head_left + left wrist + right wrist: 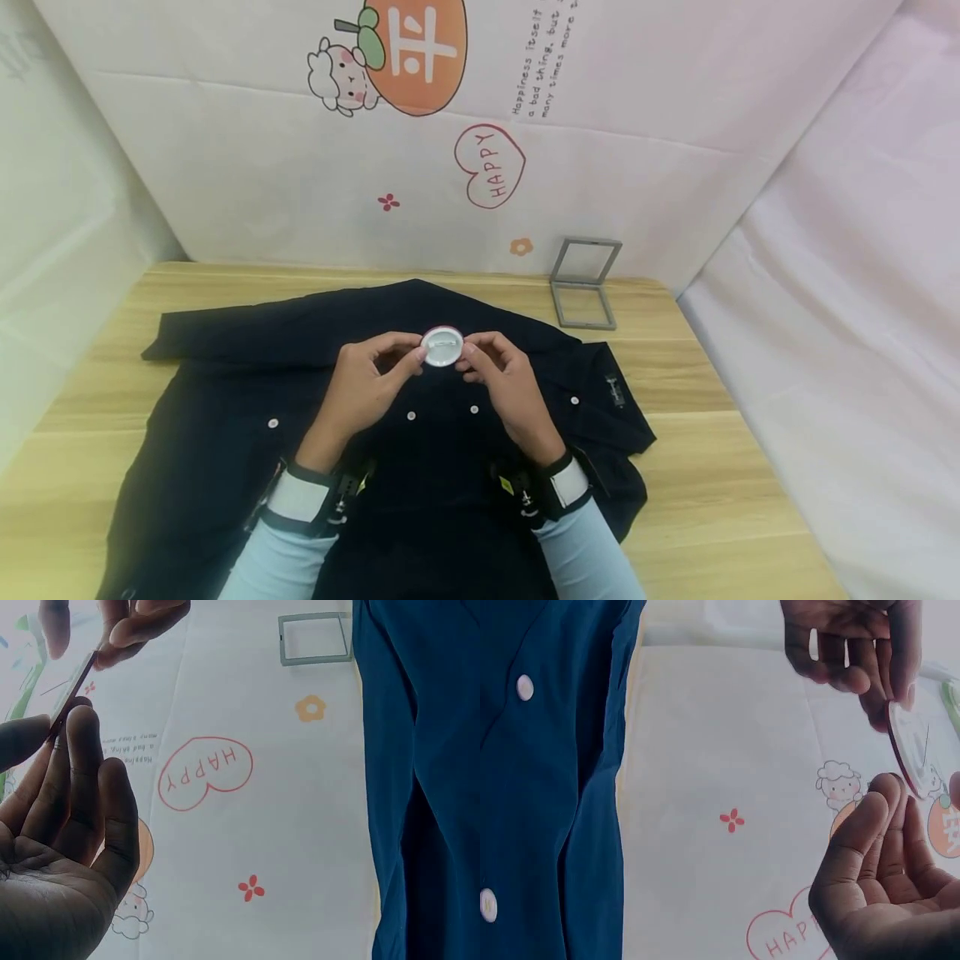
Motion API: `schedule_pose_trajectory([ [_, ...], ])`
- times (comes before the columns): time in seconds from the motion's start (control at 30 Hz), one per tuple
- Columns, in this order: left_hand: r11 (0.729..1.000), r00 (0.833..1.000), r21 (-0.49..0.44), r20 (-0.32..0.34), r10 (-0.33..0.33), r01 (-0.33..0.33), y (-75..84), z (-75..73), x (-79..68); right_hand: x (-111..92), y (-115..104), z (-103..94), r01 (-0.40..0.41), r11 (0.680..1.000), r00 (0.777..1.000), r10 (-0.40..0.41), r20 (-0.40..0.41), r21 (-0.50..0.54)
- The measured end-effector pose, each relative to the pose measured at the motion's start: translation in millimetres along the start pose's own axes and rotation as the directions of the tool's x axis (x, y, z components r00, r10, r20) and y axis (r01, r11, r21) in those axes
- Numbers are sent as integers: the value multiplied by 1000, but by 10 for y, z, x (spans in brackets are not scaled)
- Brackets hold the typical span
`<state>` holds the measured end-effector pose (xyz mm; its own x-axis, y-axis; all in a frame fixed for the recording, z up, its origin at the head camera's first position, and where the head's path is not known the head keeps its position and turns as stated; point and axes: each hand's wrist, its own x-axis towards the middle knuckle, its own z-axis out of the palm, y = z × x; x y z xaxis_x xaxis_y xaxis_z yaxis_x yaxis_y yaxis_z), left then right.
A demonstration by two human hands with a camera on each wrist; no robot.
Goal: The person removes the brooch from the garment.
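A round white-backed pin badge (442, 347) with a reddish rim is held above the dark navy shirt (420, 475), its pin side facing the head camera. My left hand (365, 385) pinches the badge's left edge between thumb and fingers. At the opposite edge is my right hand (512, 387), its bent fingers (889, 791) right at the rim. The right thumb stands apart from the badge in both wrist views. From the left wrist the badge (73, 688) appears nearly edge-on. The shirt lies spread with white buttons (411, 416) showing.
A small grey-framed clear case (585, 325) stands open at the table's back right. Behind the wooden table (712, 467) hangs a white printed cloth (300, 200), with more white fabric at both sides. A small emblem (615, 392) marks the shirt's right sleeve.
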<state>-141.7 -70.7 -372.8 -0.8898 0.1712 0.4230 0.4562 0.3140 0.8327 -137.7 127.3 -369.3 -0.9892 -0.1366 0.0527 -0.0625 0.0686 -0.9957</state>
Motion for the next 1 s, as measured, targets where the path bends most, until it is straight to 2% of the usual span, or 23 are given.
schedule_pose_trajectory([
  [0.13,1000,1000,-11,3,-13,13,-11,-20,-2,14,-24,61,-21,1000,1000,21,20,15],
  [0.47,999,1000,-33,5,-12,13,24,-50,-3,19,-73,144,-8,994,997,0,73,113],
  [1.0,1000,1000,-4,15,10,-10,16,-19,18,35,-64,179,7,996,999,-10,38,90],
])
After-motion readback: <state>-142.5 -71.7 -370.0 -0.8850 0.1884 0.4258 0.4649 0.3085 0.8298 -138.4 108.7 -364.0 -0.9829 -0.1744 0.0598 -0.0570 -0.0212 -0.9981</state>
